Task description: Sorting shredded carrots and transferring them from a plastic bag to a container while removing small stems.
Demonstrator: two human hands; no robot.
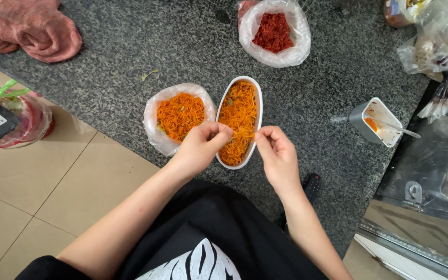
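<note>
Your left hand (201, 147) is hovering at the near end of the oval white container (239, 122), fingers curled in and thumb pressing to fingertips, pinching a few orange shreds (238, 115) at the rim. Your right hand (277, 154) is mirroring it from the other side: thumb and forefinger pressed together on a strand or two, other fingers folded. Hard to tell exactly how much each pinch is holding, too fine to see.

Both hands are meeting over the near tip of the container, probably because that is the closest reach and the heap there is lower. The container is lying lengthwise away from you on the speckled dark bench (130, 46), near its front edge, filled with shredded orange food.

Just left of it, touching or almost touching, a clear bag (156, 129) is sitting open with its mouth rolled back, holding more of the same orange shreds. The rolled mouth is likely keeping it propped open.

Farther back, a second open bag (276, 36) is holding dark red flakes. To your right, well apart, a small square cup (377, 122) with orange sauce traces is tilting, a spoon resting in it. A pink cloth (27, 26) is bunched at the far left corner. Crumpled plastic bags (436, 41) are piling up at the far right.
</note>
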